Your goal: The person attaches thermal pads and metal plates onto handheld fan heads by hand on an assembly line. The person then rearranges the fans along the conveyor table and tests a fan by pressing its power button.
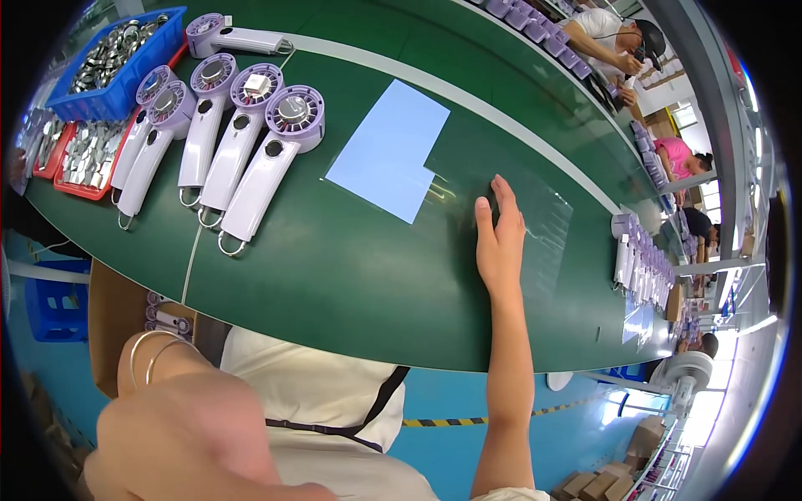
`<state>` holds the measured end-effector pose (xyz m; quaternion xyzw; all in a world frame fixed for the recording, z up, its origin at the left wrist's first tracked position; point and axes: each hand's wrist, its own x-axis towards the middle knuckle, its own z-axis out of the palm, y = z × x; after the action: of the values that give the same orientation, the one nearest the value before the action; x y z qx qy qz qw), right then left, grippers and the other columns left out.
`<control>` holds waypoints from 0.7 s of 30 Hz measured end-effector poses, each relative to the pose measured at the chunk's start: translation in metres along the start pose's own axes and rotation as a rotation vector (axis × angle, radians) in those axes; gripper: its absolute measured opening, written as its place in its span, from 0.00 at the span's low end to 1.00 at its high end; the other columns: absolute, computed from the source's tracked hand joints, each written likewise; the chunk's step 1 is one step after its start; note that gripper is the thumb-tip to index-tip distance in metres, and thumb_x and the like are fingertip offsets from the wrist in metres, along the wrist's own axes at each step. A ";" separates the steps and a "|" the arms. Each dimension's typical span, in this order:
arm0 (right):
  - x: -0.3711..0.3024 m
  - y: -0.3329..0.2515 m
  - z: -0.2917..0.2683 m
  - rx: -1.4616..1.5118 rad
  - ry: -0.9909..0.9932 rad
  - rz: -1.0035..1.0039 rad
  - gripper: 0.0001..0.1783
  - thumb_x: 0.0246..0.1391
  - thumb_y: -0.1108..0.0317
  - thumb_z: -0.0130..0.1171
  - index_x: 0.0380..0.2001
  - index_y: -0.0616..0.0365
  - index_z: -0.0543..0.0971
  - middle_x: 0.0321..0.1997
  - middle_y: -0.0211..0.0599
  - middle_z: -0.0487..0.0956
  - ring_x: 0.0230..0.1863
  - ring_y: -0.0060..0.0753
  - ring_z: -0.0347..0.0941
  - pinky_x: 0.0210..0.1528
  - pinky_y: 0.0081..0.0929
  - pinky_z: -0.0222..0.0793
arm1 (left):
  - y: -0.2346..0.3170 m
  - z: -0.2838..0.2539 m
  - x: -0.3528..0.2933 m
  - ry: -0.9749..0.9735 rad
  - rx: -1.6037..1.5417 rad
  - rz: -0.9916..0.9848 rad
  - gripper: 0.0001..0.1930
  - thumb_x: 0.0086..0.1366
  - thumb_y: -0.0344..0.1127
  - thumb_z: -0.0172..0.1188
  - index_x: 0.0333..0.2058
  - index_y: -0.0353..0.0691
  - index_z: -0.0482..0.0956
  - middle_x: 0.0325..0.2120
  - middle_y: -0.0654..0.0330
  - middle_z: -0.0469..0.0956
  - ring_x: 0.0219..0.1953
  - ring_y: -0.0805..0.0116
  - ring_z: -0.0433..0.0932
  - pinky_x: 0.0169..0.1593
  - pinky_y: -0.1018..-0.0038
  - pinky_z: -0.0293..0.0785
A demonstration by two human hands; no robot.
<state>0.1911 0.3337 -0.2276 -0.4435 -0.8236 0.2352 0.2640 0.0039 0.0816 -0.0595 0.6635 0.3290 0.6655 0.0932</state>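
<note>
My right hand [501,238] reaches over the green tabletop [359,284] with its fingers stretched out and nothing in them. It is by the near left side of a clear plastic sheet [545,250]; whether it touches the sheet or the table, I cannot tell. To its left lies a flat light-blue sheet [388,150] with a notched corner. My left hand [192,438], with two thin bangles at the wrist, is large and blurred close to the camera; its fingers are hidden. Several handheld fans [294,113] with lilac heads and white handles lie at the left.
A blue bin [117,92] of round metal parts stands at the far left, beside red trays [93,159] of small parts. More fans [639,263] are lined up at the right. A cardboard box [113,301] sits below the table's left edge. Co-workers [614,42] work beyond.
</note>
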 end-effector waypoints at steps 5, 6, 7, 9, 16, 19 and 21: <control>0.004 -0.007 -0.002 -0.014 0.005 -0.047 0.28 0.66 0.55 0.46 0.64 0.59 0.63 0.65 0.46 0.67 0.67 0.44 0.60 0.71 0.45 0.39 | -0.038 -0.009 -0.022 0.078 0.000 0.160 0.06 0.56 0.29 0.54 0.33 0.46 0.72 0.17 0.67 0.71 0.16 0.72 0.67 0.17 0.76 0.62; 0.002 0.001 -0.002 -0.025 0.013 -0.047 0.28 0.66 0.55 0.46 0.64 0.60 0.63 0.65 0.46 0.67 0.67 0.43 0.60 0.71 0.44 0.39 | -0.056 -0.005 -0.022 0.145 -0.015 0.081 0.05 0.60 0.30 0.51 0.35 0.43 0.71 0.18 0.65 0.69 0.15 0.72 0.65 0.18 0.75 0.62; 0.001 0.009 -0.004 -0.035 0.021 -0.048 0.28 0.66 0.55 0.46 0.64 0.60 0.64 0.65 0.46 0.68 0.67 0.43 0.60 0.71 0.43 0.40 | -0.074 0.000 -0.021 0.213 -0.029 0.005 0.05 0.64 0.30 0.47 0.37 0.40 0.70 0.20 0.63 0.68 0.15 0.72 0.63 0.18 0.75 0.62; 0.001 0.008 -0.001 -0.035 0.025 -0.055 0.28 0.66 0.55 0.46 0.63 0.60 0.64 0.64 0.46 0.68 0.66 0.43 0.61 0.71 0.41 0.42 | -0.092 -0.002 -0.019 0.353 -0.017 -0.148 0.09 0.71 0.32 0.40 0.40 0.34 0.69 0.23 0.59 0.65 0.14 0.73 0.60 0.19 0.75 0.62; 0.001 0.000 0.001 0.024 0.023 -0.041 0.28 0.66 0.57 0.46 0.64 0.60 0.64 0.65 0.46 0.69 0.66 0.46 0.61 0.70 0.39 0.44 | -0.103 -0.019 -0.018 0.508 -0.145 -0.072 0.12 0.71 0.25 0.39 0.43 0.31 0.73 0.21 0.62 0.69 0.18 0.82 0.63 0.18 0.85 0.60; 0.002 0.002 -0.002 0.034 0.073 -0.035 0.27 0.64 0.59 0.49 0.62 0.63 0.66 0.62 0.49 0.71 0.63 0.49 0.64 0.67 0.39 0.51 | -0.100 -0.016 -0.016 0.512 -0.126 -0.118 0.11 0.71 0.26 0.40 0.43 0.32 0.73 0.21 0.63 0.68 0.18 0.81 0.63 0.21 0.84 0.59; 0.004 0.007 0.001 0.033 0.139 -0.078 0.26 0.62 0.60 0.52 0.59 0.65 0.69 0.58 0.53 0.73 0.59 0.53 0.68 0.63 0.40 0.60 | -0.113 -0.014 -0.027 0.495 -0.075 -0.137 0.09 0.71 0.31 0.45 0.41 0.33 0.73 0.22 0.63 0.69 0.20 0.79 0.63 0.26 0.81 0.60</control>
<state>0.1929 0.3405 -0.2313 -0.4220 -0.8159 0.2068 0.3369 -0.0419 0.1485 -0.1441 0.4526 0.3608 0.8116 0.0793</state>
